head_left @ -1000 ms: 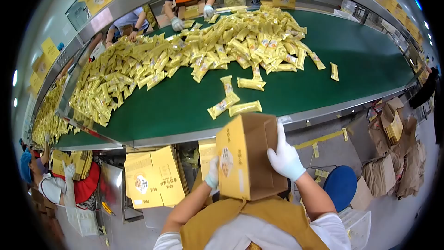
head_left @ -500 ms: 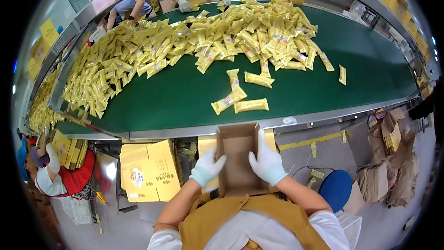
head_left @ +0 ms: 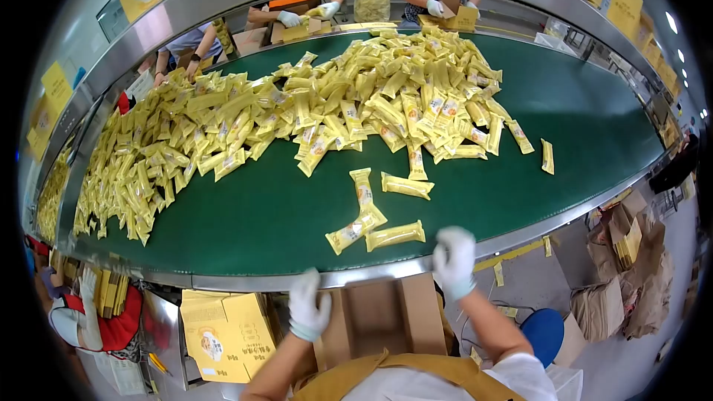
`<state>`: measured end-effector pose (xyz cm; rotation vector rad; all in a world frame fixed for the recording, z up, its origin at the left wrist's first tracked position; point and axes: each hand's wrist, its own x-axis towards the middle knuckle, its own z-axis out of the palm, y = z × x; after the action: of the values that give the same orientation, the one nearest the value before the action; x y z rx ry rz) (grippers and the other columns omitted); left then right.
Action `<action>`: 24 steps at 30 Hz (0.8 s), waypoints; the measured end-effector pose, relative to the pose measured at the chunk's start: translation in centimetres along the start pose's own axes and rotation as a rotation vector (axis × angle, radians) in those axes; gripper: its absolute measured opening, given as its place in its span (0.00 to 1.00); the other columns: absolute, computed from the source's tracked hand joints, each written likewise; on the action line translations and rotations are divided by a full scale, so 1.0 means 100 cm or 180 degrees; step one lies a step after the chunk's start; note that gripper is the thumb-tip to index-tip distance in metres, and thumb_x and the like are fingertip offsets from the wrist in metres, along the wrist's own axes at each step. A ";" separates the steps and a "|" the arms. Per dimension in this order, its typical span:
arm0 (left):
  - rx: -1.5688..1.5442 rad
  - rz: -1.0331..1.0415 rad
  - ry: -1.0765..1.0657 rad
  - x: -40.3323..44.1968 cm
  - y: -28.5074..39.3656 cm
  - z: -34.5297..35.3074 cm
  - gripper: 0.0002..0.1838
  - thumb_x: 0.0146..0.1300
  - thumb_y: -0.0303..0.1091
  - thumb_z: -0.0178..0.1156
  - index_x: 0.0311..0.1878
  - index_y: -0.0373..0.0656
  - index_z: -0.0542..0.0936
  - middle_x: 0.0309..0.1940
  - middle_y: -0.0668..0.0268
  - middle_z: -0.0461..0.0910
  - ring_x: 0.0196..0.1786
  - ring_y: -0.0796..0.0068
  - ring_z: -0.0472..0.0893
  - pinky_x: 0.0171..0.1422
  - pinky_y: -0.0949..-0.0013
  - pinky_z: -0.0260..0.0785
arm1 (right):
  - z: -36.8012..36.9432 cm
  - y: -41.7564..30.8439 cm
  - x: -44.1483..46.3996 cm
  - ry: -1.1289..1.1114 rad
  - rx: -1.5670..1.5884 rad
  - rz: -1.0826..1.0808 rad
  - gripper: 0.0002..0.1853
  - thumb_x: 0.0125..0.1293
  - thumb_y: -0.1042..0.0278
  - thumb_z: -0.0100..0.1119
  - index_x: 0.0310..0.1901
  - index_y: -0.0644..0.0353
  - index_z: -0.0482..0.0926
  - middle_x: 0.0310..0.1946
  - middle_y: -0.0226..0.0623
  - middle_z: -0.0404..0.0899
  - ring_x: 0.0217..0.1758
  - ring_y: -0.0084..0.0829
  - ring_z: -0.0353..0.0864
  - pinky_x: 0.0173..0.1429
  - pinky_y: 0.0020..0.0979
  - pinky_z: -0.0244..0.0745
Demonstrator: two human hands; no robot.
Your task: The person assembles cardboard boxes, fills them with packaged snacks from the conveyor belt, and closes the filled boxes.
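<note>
Carton (head_left: 377, 319) appears light, stiff cardboard; best held by opposite walls. Left grip (head_left: 307, 306) and right grip (head_left: 454, 261) both loose, holding nothing.

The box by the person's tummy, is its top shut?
No, the box is open at the top: its flaps spread to the sides and its brown inside shows.

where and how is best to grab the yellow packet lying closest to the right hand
I'd pinch the yellow packet across its middle, by both long edges, coming from above and the right with the right hand. It lies flat, roughly crosswise in view, its right end free, while another packet sits close to its left end.
</note>
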<state>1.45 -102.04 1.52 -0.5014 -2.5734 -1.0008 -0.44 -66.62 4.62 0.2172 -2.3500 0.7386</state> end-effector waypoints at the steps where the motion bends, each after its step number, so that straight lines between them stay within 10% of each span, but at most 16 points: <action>1: -0.0106 -0.0056 0.0071 0.052 -0.016 -0.004 0.30 0.62 0.28 0.60 0.69 0.32 0.71 0.67 0.43 0.72 0.68 0.41 0.72 0.73 0.52 0.65 | 0.000 0.039 0.057 0.0563 0.0011 0.0439 0.13 0.66 0.73 0.57 0.52 0.63 0.79 0.51 0.49 0.80 0.56 0.50 0.78 0.63 0.43 0.71; 7: -0.0729 -0.0598 -0.0206 0.257 -0.110 0.048 0.31 0.69 0.45 0.62 0.72 0.42 0.72 0.71 0.50 0.71 0.73 0.49 0.70 0.77 0.58 0.60 | 0.020 0.270 0.179 -0.0301 0.0237 0.0717 0.34 0.77 0.43 0.47 0.69 0.66 0.71 0.68 0.50 0.73 0.66 0.42 0.76 0.72 0.37 0.65; 9: -0.0879 -0.0776 -0.0342 0.317 -0.135 0.082 0.34 0.69 0.53 0.61 0.73 0.45 0.72 0.70 0.50 0.72 0.72 0.51 0.72 0.75 0.58 0.62 | 0.028 0.251 0.214 -0.0240 0.2054 0.2732 0.42 0.74 0.33 0.46 0.74 0.64 0.66 0.75 0.44 0.66 0.74 0.36 0.70 0.78 0.34 0.58; 17: 0.0366 -0.0640 -0.1265 0.374 -0.091 0.122 0.38 0.64 0.69 0.57 0.72 0.60 0.74 0.71 0.50 0.70 0.74 0.51 0.67 0.81 0.56 0.39 | 0.131 0.216 0.239 -0.0310 0.1633 0.2011 0.44 0.74 0.34 0.48 0.75 0.67 0.61 0.75 0.50 0.64 0.80 0.40 0.60 0.81 0.32 0.51; 21: 0.0481 -0.0492 -0.1136 0.348 -0.103 0.138 0.46 0.53 0.75 0.61 0.72 0.59 0.73 0.75 0.54 0.65 0.75 0.49 0.65 0.77 0.52 0.57 | 0.164 0.165 0.225 -0.0725 0.1310 0.1171 0.39 0.70 0.36 0.52 0.74 0.55 0.66 0.70 0.53 0.72 0.76 0.49 0.66 0.79 0.37 0.57; 24: 0.0568 -0.0380 -0.1059 0.327 -0.112 0.122 0.38 0.53 0.61 0.66 0.66 0.53 0.78 0.74 0.53 0.66 0.73 0.48 0.68 0.74 0.52 0.64 | 0.173 0.125 0.210 -0.0833 0.0546 0.1115 0.42 0.67 0.32 0.55 0.75 0.51 0.66 0.70 0.48 0.72 0.75 0.54 0.66 0.79 0.47 0.56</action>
<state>-34.41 -94.70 0.47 -0.5071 -2.9853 -0.7666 -30.23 -65.21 1.50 -0.0305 -2.6075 1.1421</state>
